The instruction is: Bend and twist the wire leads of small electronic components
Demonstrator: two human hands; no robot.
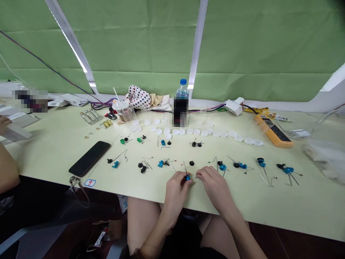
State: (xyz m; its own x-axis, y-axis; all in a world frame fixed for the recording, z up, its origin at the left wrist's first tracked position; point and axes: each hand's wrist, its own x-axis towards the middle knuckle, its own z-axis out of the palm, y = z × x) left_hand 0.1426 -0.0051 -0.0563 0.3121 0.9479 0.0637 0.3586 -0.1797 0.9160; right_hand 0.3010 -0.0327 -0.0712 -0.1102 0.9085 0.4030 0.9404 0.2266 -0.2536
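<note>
Near the table's front edge, my left hand [176, 185] is closed on a small blue metal part [188, 177] with a thin wire rod rising from it. Just to its right, my right hand [214, 185] pinches with thumb and fingertips; a tiny pale piece shows there, too small to name. The two hands are slightly apart. A round black knob [191, 163] lies on the table beyond the gap between them. Left of my left hand sit a blue part [161, 163] and a black piece with thin rods. On the right, a blue-and-black part [222, 166] lies beside bent wires.
More sets of blue, green and black parts lie in rows. White round caps [189, 131] line up behind them, before a bottle [183, 88]. A phone [89, 158] lies left, a yellow multimeter [273, 131] right. Another person's arm [7, 169] rests at the far left.
</note>
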